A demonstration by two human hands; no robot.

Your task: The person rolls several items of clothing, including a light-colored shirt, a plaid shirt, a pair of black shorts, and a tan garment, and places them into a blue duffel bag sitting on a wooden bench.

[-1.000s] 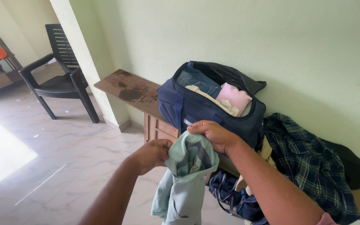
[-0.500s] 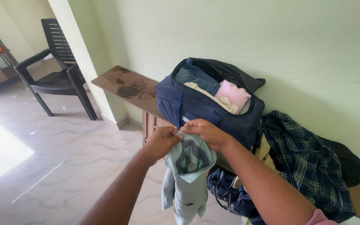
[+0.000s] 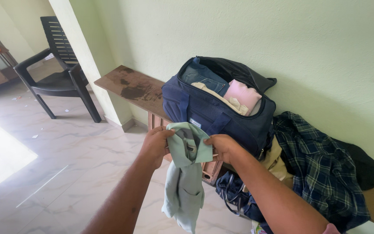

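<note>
You've got the pale green shirt (image 3: 187, 173) pinched at its collar, left hand (image 3: 154, 145) and right hand (image 3: 222, 147) fingers closed on either side so it hangs straight, mid-frame before the open navy bag (image 3: 217, 112).

**Bare forearms, a trace of pink sleeve**

Both forearms are bare from elbow to wrist, with no watch, band or glove. The left hand (image 3: 154, 145) and right hand (image 3: 224, 147) carry no visible rings. A pink sleeve edge (image 3: 332, 229) shows on the right arm.
</note>
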